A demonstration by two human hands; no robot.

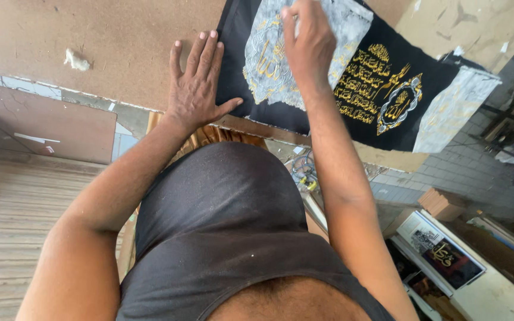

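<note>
Head view, looking straight down over a dark sleeveless shirt (227, 220).

Left hand (196, 89) lying flat at about 11 o'clock from frame centre, palm down, fingers (200, 50) straight and close together, thumb splayed out toward 3 o'clock. Pressing on the brown board tabletop (108, 41), thumb tip touching the near left edge of the black embroidered cloth (322, 101).

Right hand (307, 44) reaching up at 12 o'clock, knuckles toward camera, fingers curled down onto the cloth's pale silver-grey patch (269, 65). Seeming to pinch or press the patch at its top; exact grip hidden behind the back of the hand, cannot tell for sure.

Cloth lying spread on the tabletop from 12 toward 2 o'clock, tilted, right end hanging past the table edge. Carrying gold script embroidery (367, 80) and a gold oval medallion (400, 104) at 2 o'clock, a second silver-grey patch (453, 110) at the far right end.

Small white fluff scrap (76, 59) sitting on the board at 10 o'clock, well apart from the left hand. Coiled wires (303, 172) showing below the table edge between the arms. Framed dark picture with gold design (450, 261) lying on the floor at 4 o'clock. Striped wood flooring (13, 226) at 8 o'clock.
</note>
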